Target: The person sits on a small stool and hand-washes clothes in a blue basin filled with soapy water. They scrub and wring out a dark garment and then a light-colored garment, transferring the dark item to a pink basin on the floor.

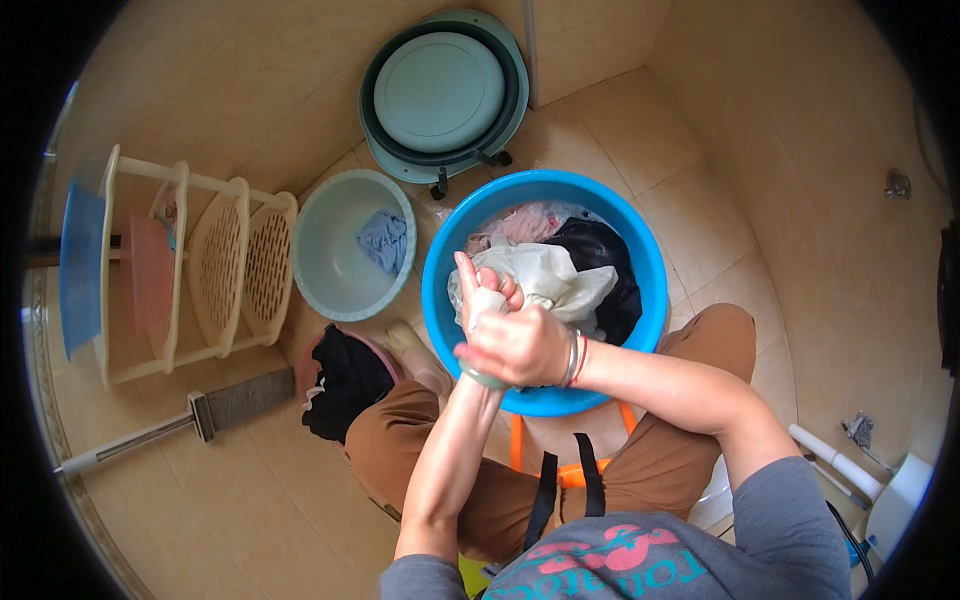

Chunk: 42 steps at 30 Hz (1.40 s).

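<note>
Both my hands are together over a large blue basin (655, 275), working on a white cloth (535, 265). My right hand (535, 343) is closed in a fist on a bunched part of it. Just beyond lies my left hand (478, 298), its index finger stretched out while the other fingers curl by the cloth; the right hand partly hides it. The cloth's loose end drapes over the wet laundry. Inside the basin, a black garment (605, 262) is on the right and a pink garment (528, 220) at the far side.
To the left stands a pale green basin (320, 245) with a light blue cloth (384, 238). A folding basin (440, 92) leans on the far wall. A cream corner rack (232, 265), a mop (240, 402) and black clothing (345, 380) in a pink basin are left.
</note>
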Available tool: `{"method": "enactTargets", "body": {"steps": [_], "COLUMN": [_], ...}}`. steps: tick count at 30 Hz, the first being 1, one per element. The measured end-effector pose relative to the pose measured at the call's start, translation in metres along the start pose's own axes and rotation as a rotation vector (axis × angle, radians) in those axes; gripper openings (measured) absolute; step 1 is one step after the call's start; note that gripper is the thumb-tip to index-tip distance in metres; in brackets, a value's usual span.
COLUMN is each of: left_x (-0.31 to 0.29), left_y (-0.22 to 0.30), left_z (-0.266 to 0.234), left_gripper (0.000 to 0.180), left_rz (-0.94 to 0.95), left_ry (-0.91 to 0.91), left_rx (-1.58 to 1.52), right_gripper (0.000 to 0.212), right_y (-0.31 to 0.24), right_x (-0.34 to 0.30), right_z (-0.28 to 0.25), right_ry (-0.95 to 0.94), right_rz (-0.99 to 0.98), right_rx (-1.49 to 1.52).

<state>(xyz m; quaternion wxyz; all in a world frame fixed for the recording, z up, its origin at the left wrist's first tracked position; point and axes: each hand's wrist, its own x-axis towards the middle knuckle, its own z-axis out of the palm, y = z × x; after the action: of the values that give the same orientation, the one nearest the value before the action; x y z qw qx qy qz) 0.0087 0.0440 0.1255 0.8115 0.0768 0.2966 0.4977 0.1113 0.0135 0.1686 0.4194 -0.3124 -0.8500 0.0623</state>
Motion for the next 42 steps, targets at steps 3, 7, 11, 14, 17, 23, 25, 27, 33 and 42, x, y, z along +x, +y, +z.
{"method": "enactTargets", "body": {"steps": [3, 7, 11, 14, 17, 23, 25, 27, 33, 42], "left_x": [-0.009, -0.015, 0.001, 0.005, -0.010, -0.017, -0.008, -0.001, -0.025, -0.036], "left_y": [-0.032, -0.032, -0.005, -0.012, -0.040, -0.038, -0.031, -0.016, -0.035, 0.029], "left_z": [0.018, 0.034, -0.027, -0.021, -0.044, 0.023, -0.034, -0.014, 0.017, 0.014], "left_gripper": [0.026, 0.027, 0.027, 0.037, 0.030, 0.025, 0.026, 0.038, 0.033, 0.051], "left_rz": [0.319, 0.152, -0.051, -0.056, 0.249, 0.018, 0.080, 0.030, 0.037, 0.745], "left_ry": [0.440, 0.546, 0.225, 0.387, 0.238, 0.632, 0.242, 0.482, 0.472, 0.175], "left_rx": [0.316, 0.306, 0.236, 0.188, 0.106, 0.295, 0.129, 0.309, 0.176, 1.916], "right_gripper": [0.011, 0.019, 0.014, 0.008, 0.013, 0.017, 0.016, 0.011, 0.015, 0.023], "right_y": [0.039, 0.055, 0.000, -0.007, 0.024, 0.043, 0.023, -0.010, 0.064, 0.081], "right_x": [-0.004, -0.024, -0.005, -0.006, -0.012, -0.033, -0.014, -0.016, -0.037, -0.021], "right_z": [0.007, 0.018, 0.008, 0.007, 0.017, 0.024, 0.017, 0.010, 0.022, -0.026], "right_ry": [0.080, 0.083, 0.035, 0.066, -0.028, -0.041, -0.079, -0.050, -0.050, -0.062], "right_rz": [0.471, 0.715, 0.329, 0.196, 0.359, 0.737, 0.527, 0.365, 0.584, 0.678], "right_rx": [0.305, 0.224, 0.039, 0.066, 0.081, 0.089, -0.012, 0.051, 0.048, 0.465]}}
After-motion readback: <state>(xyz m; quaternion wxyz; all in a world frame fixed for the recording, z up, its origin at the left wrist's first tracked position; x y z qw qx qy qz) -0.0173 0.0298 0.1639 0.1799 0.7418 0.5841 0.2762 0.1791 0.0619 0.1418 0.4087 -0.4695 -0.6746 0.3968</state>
